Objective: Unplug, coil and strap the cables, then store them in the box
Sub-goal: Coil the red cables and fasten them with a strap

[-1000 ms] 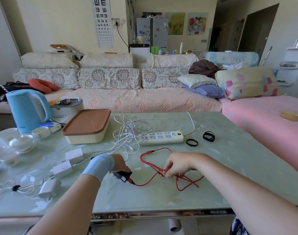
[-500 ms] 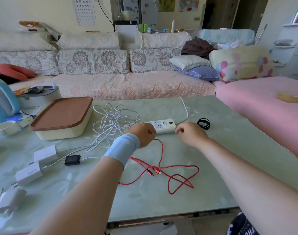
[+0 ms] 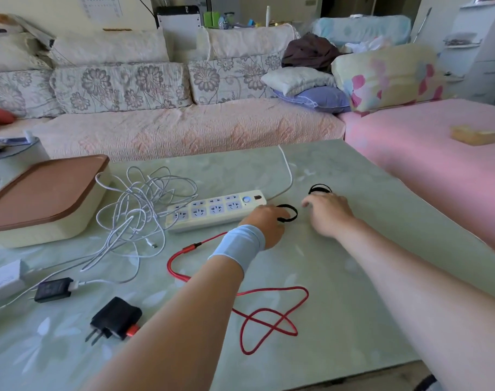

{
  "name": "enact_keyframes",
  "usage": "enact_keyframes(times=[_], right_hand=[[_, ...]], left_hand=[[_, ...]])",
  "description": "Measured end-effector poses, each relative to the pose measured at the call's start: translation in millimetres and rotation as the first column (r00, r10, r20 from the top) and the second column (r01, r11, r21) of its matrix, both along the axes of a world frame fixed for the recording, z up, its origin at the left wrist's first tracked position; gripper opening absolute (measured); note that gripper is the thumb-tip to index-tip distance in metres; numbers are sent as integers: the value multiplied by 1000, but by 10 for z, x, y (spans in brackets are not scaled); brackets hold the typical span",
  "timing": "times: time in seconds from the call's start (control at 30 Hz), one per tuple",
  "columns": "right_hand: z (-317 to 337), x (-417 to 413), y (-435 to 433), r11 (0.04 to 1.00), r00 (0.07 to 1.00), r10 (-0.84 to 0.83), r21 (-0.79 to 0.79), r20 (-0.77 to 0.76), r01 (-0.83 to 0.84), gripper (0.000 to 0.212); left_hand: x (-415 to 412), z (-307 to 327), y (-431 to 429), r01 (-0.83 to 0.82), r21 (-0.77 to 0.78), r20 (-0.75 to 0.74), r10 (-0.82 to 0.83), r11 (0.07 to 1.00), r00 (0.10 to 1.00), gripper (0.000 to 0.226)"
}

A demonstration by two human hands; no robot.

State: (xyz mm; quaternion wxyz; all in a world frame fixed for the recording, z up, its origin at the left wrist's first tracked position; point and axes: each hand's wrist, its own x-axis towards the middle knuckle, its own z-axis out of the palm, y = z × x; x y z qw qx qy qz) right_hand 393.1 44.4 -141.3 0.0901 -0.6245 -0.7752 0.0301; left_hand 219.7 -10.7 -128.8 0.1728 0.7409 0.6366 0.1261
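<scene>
The left hand [image 3: 264, 224] pinches 1 black strap [image 3: 288, 213] and the right hand [image 3: 328, 214] lies loose by the other strap [image 3: 319, 189], likely to tie the red cable [image 3: 170, 268] lying on the tabletop [image 3: 381, 193].

Pale green tabletop [image 3: 333, 328] in front of a sofa [image 3: 184, 131] with a pink quilted cover and floral back cushions [image 3: 122, 86]. White pillow [image 3: 297, 79] on a purple pillow [image 3: 316, 98], beside a big flowered cushion [image 3: 387, 74]; dark garment [image 3: 308, 50] bunched behind. Tan block [image 3: 476, 134] on the pink bedspread [image 3: 438, 165]. White shelf unit [image 3: 480, 52] far right.
</scene>
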Motion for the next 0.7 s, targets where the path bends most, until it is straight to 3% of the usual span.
enact_keyframes(times=[0.1, 0.17, 0.3, 0.37, 0.47, 0.5, 0.63, 0.7], right_hand=[[-2, -4, 27, 997, 994, -19, 69, -110, 27, 31], [27, -26, -2, 996, 957, -9, 79, -291, 33, 24], [188, -179, -164, 999, 679, -25, -41, -734, -8, 21], [276, -264, -268, 991, 538, -27, -92, -842, -94, 22], [378, -372, -418, 958, 420, -37, -152, -907, -243, 33], [407, -407, -462, 951, 415, -29, -153, -909, -270, 36], [455, -546, -562, 923, 401, -18, -170, -916, -347, 36], [465, -630, -577, 906, 353, -40, -183, -935, -382, 23]], left_hand=[[-56, -26, 23, -75, -10, 126, 75, 997, 989, 35], [-109, -11, -5, -122, -9, 225, 121, 992, 967, 31], [-208, 57, -51, -189, 5, 382, 173, 982, 908, 29], [-217, 120, -84, -207, -62, 569, 205, 976, 797, 30], [-249, 265, -141, -191, -244, 843, 306, 951, 443, 33], [-281, 309, -154, -191, -266, 861, 322, 945, 394, 31], [-482, 387, -216, -171, -321, 852, 363, 931, 378, 18], [-565, 404, -255, -147, -358, 891, 384, 922, 241, 13]])
